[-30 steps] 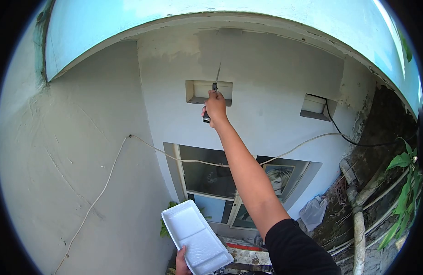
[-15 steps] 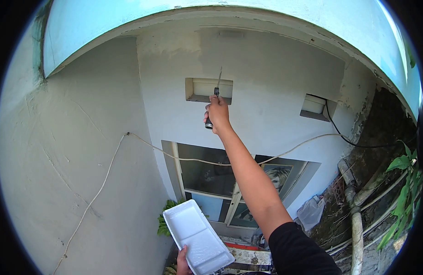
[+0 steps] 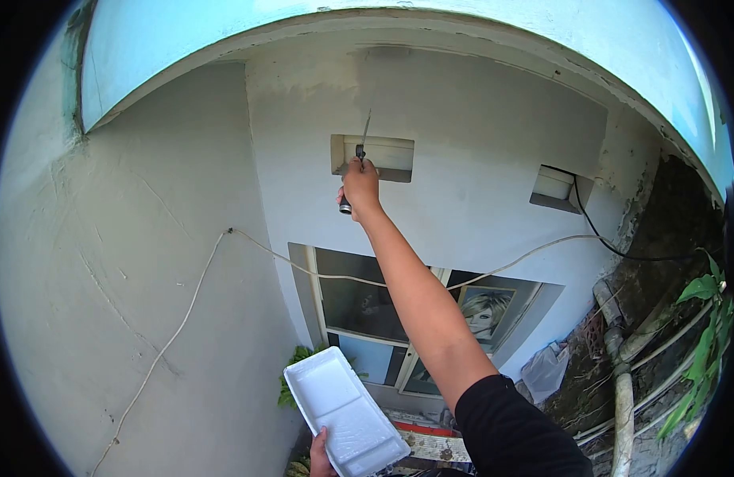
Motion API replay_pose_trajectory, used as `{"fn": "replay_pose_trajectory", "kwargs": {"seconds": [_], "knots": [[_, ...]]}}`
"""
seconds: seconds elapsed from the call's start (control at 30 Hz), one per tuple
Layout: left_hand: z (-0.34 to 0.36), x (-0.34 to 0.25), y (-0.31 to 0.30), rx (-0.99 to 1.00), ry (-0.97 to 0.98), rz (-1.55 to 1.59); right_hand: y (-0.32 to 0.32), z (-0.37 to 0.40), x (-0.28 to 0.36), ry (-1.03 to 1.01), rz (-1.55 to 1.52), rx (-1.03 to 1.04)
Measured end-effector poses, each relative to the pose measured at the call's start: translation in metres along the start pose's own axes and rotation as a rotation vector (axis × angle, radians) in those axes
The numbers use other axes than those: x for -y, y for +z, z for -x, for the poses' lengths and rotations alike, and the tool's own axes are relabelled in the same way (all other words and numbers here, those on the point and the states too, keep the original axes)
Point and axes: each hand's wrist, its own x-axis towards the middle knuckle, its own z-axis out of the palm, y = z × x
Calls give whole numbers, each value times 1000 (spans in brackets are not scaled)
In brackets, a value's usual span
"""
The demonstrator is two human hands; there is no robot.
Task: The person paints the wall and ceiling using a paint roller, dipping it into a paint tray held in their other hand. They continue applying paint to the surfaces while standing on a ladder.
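Note:
My right hand [image 3: 360, 188], arm stretched up toward the wall, is wrapped round the dark handle of a paint roller [image 3: 346, 205]. Its thin metal rod points upward in front of a small recessed opening [image 3: 395, 149]; the roller head is hard to make out against the pale wall. Lower down, my left hand [image 3: 320, 455] grips the near left edge of a white paint tray [image 3: 329, 389]. The tray is tilted, with white paint coating its inside. Fingers under the tray are hidden.
A pale cable [image 3: 347, 277] hangs across the wall and window [image 3: 359, 302]. Another recess [image 3: 556, 187] has a black cable coming out. Pipes [image 3: 623, 405], a plastic bag [image 3: 544, 372] and leaves [image 3: 701, 288] are on the right. A light-blue curved edge [image 3: 398, 14] spans overhead.
My right hand has moved left and slightly up with the paint roller, whose rod now leans more. The view has shifted a little. My left hand still holds the tray.

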Motion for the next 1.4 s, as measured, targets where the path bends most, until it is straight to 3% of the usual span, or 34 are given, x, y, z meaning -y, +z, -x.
{"fn": "replay_pose_trajectory", "kwargs": {"seconds": [0.07, 0.47, 0.67, 0.93, 1.17, 1.3, 1.4], "knots": [[6, -4, 4, -33, 4, 40, -1, 10, -7, 107, -24, -5], [-9, -11, -9, -28, -55, -4, -36, 16, 26, 90, 89, 45], [4, -20, 31, -8, -18, -134, -40, 16, 49, 116, 133, 62], [-8, -1, 15, -11, -19, -19, -22, -4, 57, 163, 119, 136], [5, -8, 10, 13, -47, 47, -35, 9, 52, 149, 176, 61], [-8, -8, -17, 9, -7, -25, -35, 2, 61, 113, 226, 62], [-10, -7, -25, -88, -92, -100, -40, 5, 59, 62, 272, 60]]}}
